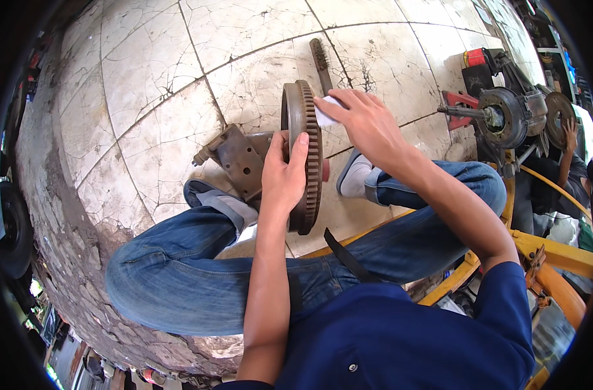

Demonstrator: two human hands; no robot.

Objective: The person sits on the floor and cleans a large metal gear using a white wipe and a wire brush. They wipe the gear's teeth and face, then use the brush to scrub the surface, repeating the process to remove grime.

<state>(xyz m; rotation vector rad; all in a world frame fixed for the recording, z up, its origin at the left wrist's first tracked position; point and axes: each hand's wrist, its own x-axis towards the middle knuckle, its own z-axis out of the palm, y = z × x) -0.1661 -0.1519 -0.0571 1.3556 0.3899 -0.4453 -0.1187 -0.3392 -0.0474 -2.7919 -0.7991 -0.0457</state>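
A toothed flywheel (314,175) stands on edge between my legs. My left hand (284,170) is closed round its near rim, thumb over the outer band and fingers on the left side. My right hand (371,127) pinches a small white sheet (327,114), paper or cloth, against the flywheel's right side near the top. The face under the sheet is turned away from view. Left of the flywheel sits a brown metal block (239,162) with holes, partly hidden by my left hand and the wheel. A wire brush (320,58) lies on the tiles just beyond.
Cracked pale tiles (147,84) cover the floor, bordered by rough stone at left. On the right, a hub assembly (502,118) stands by a red stand (461,107); another person's hand (570,134) touches a disc there. A yellow metal frame (556,252) runs behind my right side.
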